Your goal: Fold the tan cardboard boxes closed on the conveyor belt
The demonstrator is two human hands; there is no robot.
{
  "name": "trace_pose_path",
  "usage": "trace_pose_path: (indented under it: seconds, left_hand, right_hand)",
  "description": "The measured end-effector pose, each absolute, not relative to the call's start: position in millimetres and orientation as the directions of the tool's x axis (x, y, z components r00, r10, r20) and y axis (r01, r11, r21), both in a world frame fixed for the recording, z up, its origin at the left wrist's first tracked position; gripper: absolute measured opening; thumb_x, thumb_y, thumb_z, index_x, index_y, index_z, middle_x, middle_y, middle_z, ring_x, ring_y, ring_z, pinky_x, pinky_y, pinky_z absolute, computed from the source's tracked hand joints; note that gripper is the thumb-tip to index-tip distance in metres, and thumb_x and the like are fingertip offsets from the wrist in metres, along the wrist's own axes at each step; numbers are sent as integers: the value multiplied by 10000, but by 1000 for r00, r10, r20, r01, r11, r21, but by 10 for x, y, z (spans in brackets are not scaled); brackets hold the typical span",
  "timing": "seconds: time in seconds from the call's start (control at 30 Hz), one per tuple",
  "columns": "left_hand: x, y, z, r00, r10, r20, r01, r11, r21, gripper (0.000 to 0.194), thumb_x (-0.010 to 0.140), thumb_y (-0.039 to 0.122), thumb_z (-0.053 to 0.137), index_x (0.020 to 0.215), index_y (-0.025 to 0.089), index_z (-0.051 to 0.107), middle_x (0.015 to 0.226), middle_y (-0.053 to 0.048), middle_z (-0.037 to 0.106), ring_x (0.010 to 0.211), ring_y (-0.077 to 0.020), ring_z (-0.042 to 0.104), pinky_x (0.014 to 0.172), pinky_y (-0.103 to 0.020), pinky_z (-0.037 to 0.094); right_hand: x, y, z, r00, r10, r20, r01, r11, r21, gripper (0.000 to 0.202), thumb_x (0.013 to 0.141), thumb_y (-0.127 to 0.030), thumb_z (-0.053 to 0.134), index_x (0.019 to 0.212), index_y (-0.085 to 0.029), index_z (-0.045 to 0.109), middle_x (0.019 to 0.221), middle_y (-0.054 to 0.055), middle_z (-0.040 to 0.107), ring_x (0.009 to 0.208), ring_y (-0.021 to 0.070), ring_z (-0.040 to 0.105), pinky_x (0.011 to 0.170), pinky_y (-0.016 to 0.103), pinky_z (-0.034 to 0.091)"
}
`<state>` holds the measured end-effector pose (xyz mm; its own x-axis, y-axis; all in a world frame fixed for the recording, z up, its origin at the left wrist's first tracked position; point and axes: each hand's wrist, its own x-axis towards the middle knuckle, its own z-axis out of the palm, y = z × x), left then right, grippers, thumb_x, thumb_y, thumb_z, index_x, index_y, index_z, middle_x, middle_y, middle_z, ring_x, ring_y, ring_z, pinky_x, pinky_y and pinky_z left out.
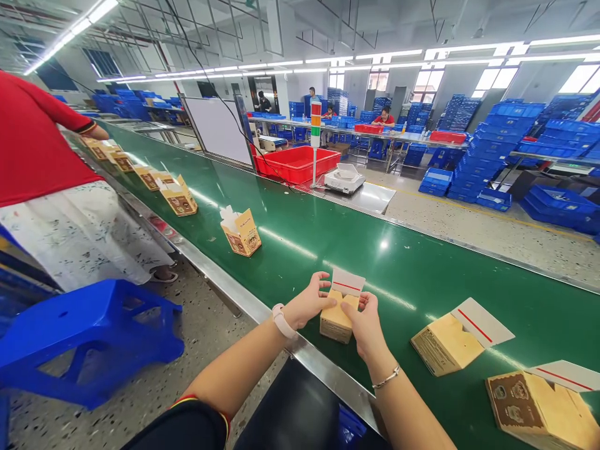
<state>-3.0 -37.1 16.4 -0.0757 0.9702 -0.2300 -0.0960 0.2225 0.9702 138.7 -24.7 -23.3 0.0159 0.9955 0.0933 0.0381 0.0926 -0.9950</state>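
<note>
In front of me a small tan cardboard box (335,326) sits on the green conveyor belt. Its white lid flap (347,282), marked with a red strip, stands up at the back, and the two smaller tan flaps are folded in. My left hand (311,303) is at the box's left side, thumb pressing a top flap and fingers curved beside the lid. On the other side my right hand (368,322) grips the box, its thumb on the other flap and its fingers partly hidden behind. Two similar boxes, one tan (445,347) and one brown-fronted (520,403), rest to the right with lids raised.
Leftward on the belt (300,231) stands an open box (241,232), with several more beyond. A person in a red shirt (42,137) works there, near a blue stool (89,331). Across the belt are a red bin (295,164), a scale (344,179) and a signal light (315,125).
</note>
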Motion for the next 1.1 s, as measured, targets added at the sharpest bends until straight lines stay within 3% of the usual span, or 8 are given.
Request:
trace_pose_path:
  seconds: [0.2, 0.3, 0.4, 0.53, 0.63, 0.77, 0.9, 1.1]
  left_hand:
    - [125, -366, 126, 78, 968, -240, -100, 247, 964, 558, 677, 138, 679, 1163, 194, 411, 1204, -128, 560, 994, -202, 611, 882, -389, 509]
    - [0, -387, 78, -187, 982, -7, 15, 10, 1000, 473, 738, 264, 669, 1144, 206, 432, 1264, -133, 521, 1133, -232, 548, 984, -429, 452]
    - [-380, -373, 67, -593, 764, 255, 226, -146, 963, 558, 734, 324, 671, 1198, 213, 382, 1308, -144, 466, 1225, -275, 483, 1025, -483, 413]
    - [-1003, -247, 109, -868, 352, 349, 397, 71, 915, 1031, 572, 286, 813, 1378, 162, 181, 1462, -245, 231, 1400, -362, 259, 1126, -563, 272]
    - [-1292, -141, 145, -883, 401, 243, 372, 284, 884, 1206, 541, 262, 852, 1444, 166, 60, 1495, -283, 175, 1433, -418, 171, 1111, -650, 220]
    - [-1362, -85, 154, -858, 500, 114, 321, 350, 880, 1112, 610, 231, 817, 1448, 170, 89, 1397, -256, 372, 1364, -391, 354, 1080, -639, 289]
    - [-1218, -172, 86, -868, 409, 280, 420, 307, 854, 1046, 578, 300, 823, 1400, 133, 198, 1414, -258, 312, 1383, -416, 268, 1092, -645, 258]
    - [-1023, -413, -22, -749, 436, 499, 569, 35, 822, 800, 584, 338, 748, 1253, 144, 355, 1302, -186, 386, 1294, -361, 359, 1109, -546, 296]
  right_hand:
    - [1578, -230, -214, -89, 992, -87, -91, -95, -991, 452, 657, -390, 667, 1022, -194, 487, 953, 86, 631, 871, 258, 638, 737, 394, 557]
    - [1735, -332, -153, -27, 1000, -1, -48, -2, -999, 569, 673, -511, 687, 1102, -203, 476, 1131, 115, 588, 1097, 290, 562, 921, 458, 484]
    - [1894, -465, -104, -115, 973, 201, 172, 219, -960, 768, 621, -430, 762, 1270, -231, 403, 1269, 110, 511, 1204, 299, 487, 1022, 504, 396]
    - [2116, -318, -88, -215, 922, 323, 292, 376, -879, 895, 633, -353, 727, 1387, -230, 261, 1223, 110, 508, 1109, 283, 537, 994, 524, 411]
    - [2290, 41, -116, -88, 917, 388, 331, 394, -857, 956, 604, -427, 734, 1391, -201, 239, 1233, 148, 476, 1106, 317, 519, 994, 568, 379]
    - [2417, 301, -119, 22, 935, 354, 363, 322, -874, 1141, 540, -507, 786, 1439, -168, 170, 1272, 184, 433, 1153, 356, 478, 992, 582, 369]
    - [2451, 66, -9, 91, 908, 408, 453, 328, -829, 1211, 527, -583, 808, 1463, -147, 175, 1403, 213, 291, 1318, 391, 297, 1072, 604, 266]
    - [2687, -308, 243, 68, 870, 488, 552, 375, -745, 741, 668, -609, 721, 1256, -199, 535, 1247, 128, 482, 1120, 302, 497, 962, 538, 427]
